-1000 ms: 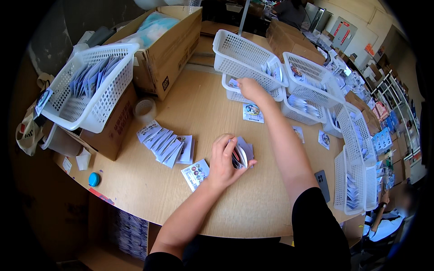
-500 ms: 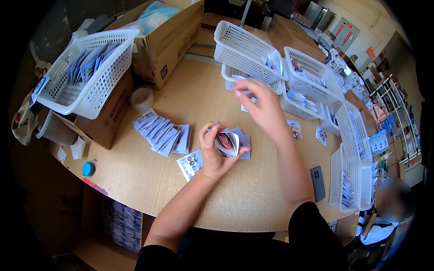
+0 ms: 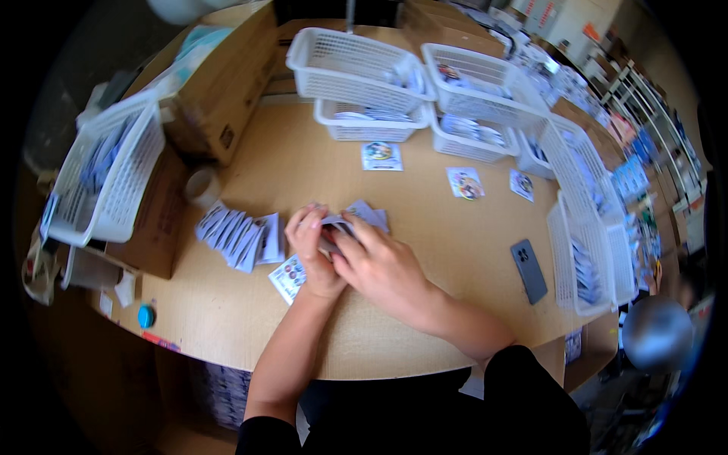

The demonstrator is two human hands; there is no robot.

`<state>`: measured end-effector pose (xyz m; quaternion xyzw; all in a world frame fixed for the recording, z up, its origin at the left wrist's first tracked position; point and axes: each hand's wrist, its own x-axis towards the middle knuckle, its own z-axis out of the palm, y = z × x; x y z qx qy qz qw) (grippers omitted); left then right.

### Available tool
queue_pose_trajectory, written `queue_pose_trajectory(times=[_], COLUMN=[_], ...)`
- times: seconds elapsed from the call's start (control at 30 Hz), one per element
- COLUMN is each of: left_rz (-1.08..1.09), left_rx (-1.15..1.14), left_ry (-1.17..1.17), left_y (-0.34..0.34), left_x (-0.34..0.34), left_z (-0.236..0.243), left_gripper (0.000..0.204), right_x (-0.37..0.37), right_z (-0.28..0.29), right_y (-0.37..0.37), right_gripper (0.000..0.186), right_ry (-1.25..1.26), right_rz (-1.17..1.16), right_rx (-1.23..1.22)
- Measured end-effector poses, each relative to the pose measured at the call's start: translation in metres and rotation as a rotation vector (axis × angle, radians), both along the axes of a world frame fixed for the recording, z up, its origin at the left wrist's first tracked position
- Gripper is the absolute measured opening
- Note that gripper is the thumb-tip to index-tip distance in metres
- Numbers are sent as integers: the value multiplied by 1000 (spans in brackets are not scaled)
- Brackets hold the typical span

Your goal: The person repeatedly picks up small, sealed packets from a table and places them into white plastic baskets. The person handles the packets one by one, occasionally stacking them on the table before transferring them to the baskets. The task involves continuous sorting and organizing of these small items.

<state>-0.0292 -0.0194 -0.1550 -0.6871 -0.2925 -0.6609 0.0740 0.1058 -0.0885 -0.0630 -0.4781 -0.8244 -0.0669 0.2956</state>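
Over the middle of the table, my left hand (image 3: 312, 254) is closed around a small white paper packet (image 3: 336, 221), its mouth bowed apart. My right hand (image 3: 383, 269) is at that mouth, with its fingertips dipping in beside something dark and reddish. Whatever those bent fingers hold is hidden and blurred. Just behind the hands lie a few flat packets (image 3: 371, 214). A white card with round pictures (image 3: 287, 279) rests by my left wrist, and a fanned row of packets (image 3: 235, 235) spreads to the left.
White plastic baskets (image 3: 356, 72) of packets line the back and right side. Three picture cards (image 3: 465, 183) lie before them. A phone (image 3: 528, 271) is at right. At left are a blue cap (image 3: 146, 315), a tape roll (image 3: 202, 186) and another basket (image 3: 106, 182) on a carton.
My right hand has come down from near the back baskets to the mouth of the packet. My left hand keeps hold of the packet. The whole view has shifted.
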Motion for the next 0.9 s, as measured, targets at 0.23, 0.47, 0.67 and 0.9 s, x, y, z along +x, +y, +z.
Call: queue_pose_trajectory(times=[0.23, 0.47, 0.67, 0.9], left_rz=[-185, -326, -328, -318], left_rx=[-35, -285, -470, -494], left_ry=[153, 119, 233, 224], left_y=[-11, -19, -31, -22], left_x=[6, 23, 36, 31], left_z=[-3, -17, -3, -10], left_gripper=[102, 102, 71, 57], right_x=[46, 160, 327, 457], right_z=[1, 18, 56, 42], right_y=[-19, -104, -218, -238], right_gripper=[24, 21, 21, 32], right_ry=[98, 526, 357, 61], right_rz=[38, -346, -968, -912], right_rx=[-181, -50, 216, -8])
